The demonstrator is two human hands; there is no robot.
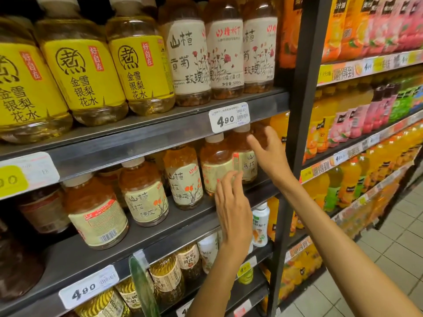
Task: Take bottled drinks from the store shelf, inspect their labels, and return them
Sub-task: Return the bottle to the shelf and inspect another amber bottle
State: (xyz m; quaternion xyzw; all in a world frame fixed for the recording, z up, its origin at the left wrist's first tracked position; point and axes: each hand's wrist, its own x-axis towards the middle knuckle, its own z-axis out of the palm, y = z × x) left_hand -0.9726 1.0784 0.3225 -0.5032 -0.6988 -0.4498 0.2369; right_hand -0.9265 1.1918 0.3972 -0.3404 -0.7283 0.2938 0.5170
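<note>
both my hands are up at the middle shelf, in front of the amber drink bottles with pale green labels. my left hand has its fingers straight and close together, tips raised before the label of the amber bottle second from the right end of that row; whether they touch it i cannot tell. my right hand is spread and relaxed, thumb apart from the fingers, beside the rightmost bottle just under the 4.90 price tag. neither hand grips anything. those two bottles stand upright on the shelf, side by side, with three more of the same kind in a row to their left. on the shelf above stand yellow-labelled bottles and white-labelled bottles with red roses. to the right, past the dark upright post, are racks of orange, pink and green drinks.
</note>
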